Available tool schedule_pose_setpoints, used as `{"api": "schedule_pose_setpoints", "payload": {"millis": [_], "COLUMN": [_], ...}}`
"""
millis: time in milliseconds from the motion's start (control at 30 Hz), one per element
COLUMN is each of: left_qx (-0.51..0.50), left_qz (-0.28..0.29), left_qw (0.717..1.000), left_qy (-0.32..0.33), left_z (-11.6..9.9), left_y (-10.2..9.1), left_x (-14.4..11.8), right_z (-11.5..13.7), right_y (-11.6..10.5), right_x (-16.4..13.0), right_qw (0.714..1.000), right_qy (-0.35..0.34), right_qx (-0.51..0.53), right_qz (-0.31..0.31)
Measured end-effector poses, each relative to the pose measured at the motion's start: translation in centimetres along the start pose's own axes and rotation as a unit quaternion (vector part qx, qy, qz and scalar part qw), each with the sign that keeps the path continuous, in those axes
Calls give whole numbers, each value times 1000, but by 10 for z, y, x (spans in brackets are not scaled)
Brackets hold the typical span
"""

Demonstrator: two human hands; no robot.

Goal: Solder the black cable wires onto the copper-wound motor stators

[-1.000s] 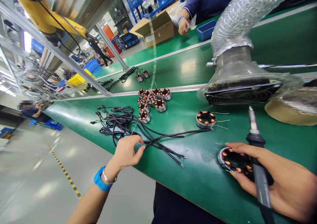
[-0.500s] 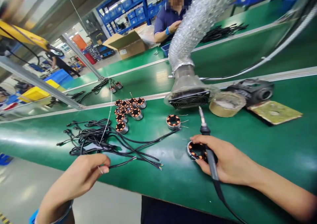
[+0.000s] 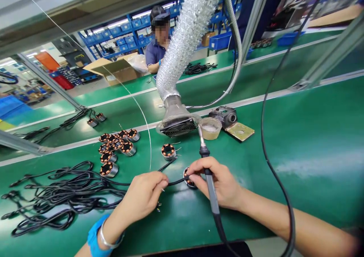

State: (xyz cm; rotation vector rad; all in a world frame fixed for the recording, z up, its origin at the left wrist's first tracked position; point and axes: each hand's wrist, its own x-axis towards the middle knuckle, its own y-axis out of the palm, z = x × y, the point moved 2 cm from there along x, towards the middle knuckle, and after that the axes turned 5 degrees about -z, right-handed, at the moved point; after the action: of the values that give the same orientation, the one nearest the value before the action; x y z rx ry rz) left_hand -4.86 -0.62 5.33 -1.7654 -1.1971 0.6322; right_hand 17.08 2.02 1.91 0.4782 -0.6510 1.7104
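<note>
My left hand [image 3: 146, 192] is closed around a black cable [image 3: 176, 182], and the short tip of a thin silvery wire pokes out of its fingers. My right hand [image 3: 220, 183] grips a soldering iron [image 3: 211, 188], its tip pointing away from me. The thumb and forefinger of that same hand pinch the cable's end. Just behind the pinch, partly hidden by fingers and cable, a stator with copper windings [image 3: 187, 173] rests on the green bench. Another stator [image 3: 168, 152] stands farther back, with thin leads sticking out to its right.
Several stators [image 3: 109, 170] cluster at left behind a tangle of black cables [image 3: 71, 196]. A fume hood [image 3: 178, 116] on a silver duct [image 3: 182, 48] hangs over the bench, near a round tub [image 3: 210, 128] and a soldering-iron stand [image 3: 226, 116]. A co-worker [image 3: 156, 52] sits opposite.
My left hand has come across to my right hand with the cable. The right hand has let go of the stator and now pinches the cable's end, still holding the iron. My view has swung right.
</note>
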Motion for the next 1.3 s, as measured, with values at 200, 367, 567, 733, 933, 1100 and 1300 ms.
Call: {"api": "schedule_pose_setpoints", "payload": {"millis": [200, 367, 567, 733, 933, 1100, 1300], "left_qx": [-129, -303, -453, -546, -591, -432, -299], "left_qz": [-6, 24, -35, -53, -38, -31, 19], "left_qw": [991, 949, 880, 809, 770, 882, 945], "left_qy": [-20, -88, -137, -212, -236, -186, -129], "left_z": [-23, -12, 7, 1, 1, 9, 5], "left_y": [12, 29, 47, 52, 52, 48, 42], "left_x": [16, 18, 17, 14, 17, 14, 12], "right_z": [10, 14, 17, 15, 12, 15, 17], "right_y": [10, 17, 34, 45, 53, 39, 32], "right_x": [6, 18, 24, 13, 3, 5, 19], "right_qw": [999, 999, 997, 995, 994, 990, 985], "right_qy": [-36, 23, -24, 18, 14, -45, -134], "right_qx": [1, -27, -52, -59, -80, -134, -98], "right_qz": [-16, -15, -54, -84, -68, -23, 58]}}
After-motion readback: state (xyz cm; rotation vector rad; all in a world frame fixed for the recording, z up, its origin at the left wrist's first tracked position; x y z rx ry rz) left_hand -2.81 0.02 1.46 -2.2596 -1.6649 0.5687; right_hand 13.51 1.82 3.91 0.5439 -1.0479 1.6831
